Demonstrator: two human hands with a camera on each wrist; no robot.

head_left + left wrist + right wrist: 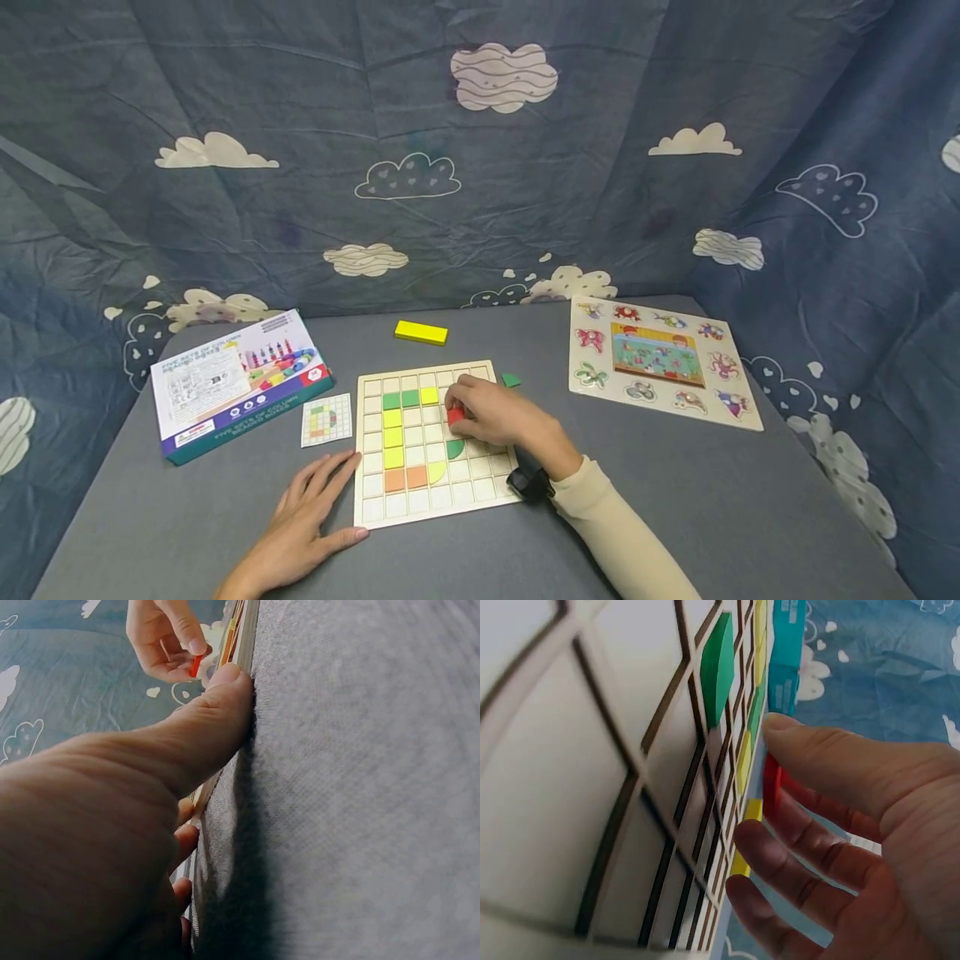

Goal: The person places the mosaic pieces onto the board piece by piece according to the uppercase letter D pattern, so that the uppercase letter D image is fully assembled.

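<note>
Between thumb and fingertips, my right hand (491, 410) pinches a small red tile (455, 415) over the right part of a pale wooden grid board (375, 507). In the right wrist view the red tile (771, 784) stands on edge in the grip. On the board lie green squares (401, 400), yellow squares (393, 437), orange squares (406, 479), a pale yellow rounded piece (437, 472) and a green rounded piece (454, 450). My left hand (300, 525) touches the board's left edge with extended fingers. The right hand hides some grid cells.
Left of the board lies a small pattern card (327, 420), with a boxed toy (240, 383) beyond it. A yellow block (421, 332) lies behind the board, a green piece (511, 380) beside its right edge. A sea-animal puzzle board (660, 362) lies at right.
</note>
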